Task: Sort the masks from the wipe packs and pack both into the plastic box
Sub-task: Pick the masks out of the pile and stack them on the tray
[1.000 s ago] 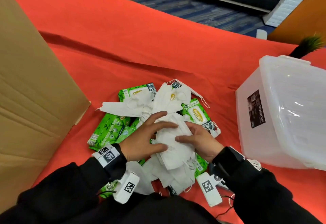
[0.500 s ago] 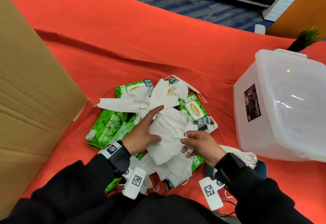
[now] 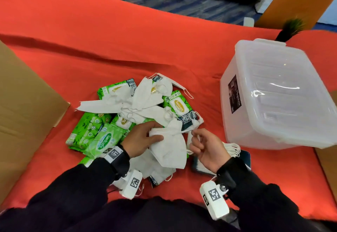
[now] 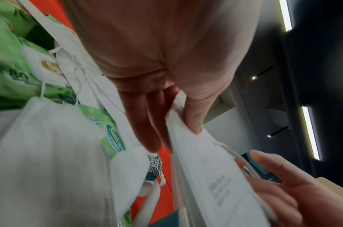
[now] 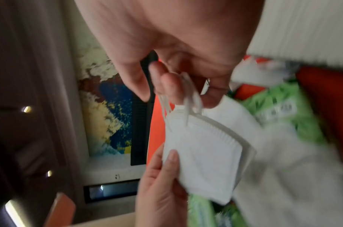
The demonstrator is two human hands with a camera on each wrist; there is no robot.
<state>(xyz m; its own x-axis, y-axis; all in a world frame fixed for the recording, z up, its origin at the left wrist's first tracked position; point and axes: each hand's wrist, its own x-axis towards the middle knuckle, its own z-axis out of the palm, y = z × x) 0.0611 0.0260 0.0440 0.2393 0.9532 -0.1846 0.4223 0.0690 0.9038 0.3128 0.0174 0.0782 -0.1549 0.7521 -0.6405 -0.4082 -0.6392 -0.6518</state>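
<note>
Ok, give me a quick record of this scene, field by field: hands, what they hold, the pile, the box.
left hand: grips a stack of white masks
right hand: pinches the masks' ear loops
pile: loose masks mixed with green wipe packs on the red cloth
plastic box: right of the pile, lid on
packed so far: cannot tell

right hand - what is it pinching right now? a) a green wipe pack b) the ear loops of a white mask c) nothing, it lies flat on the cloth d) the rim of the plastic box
b: the right hand has its fingers curled round the white ear loops of the folded white mask, which the left hand grips at the other edge.
</note>
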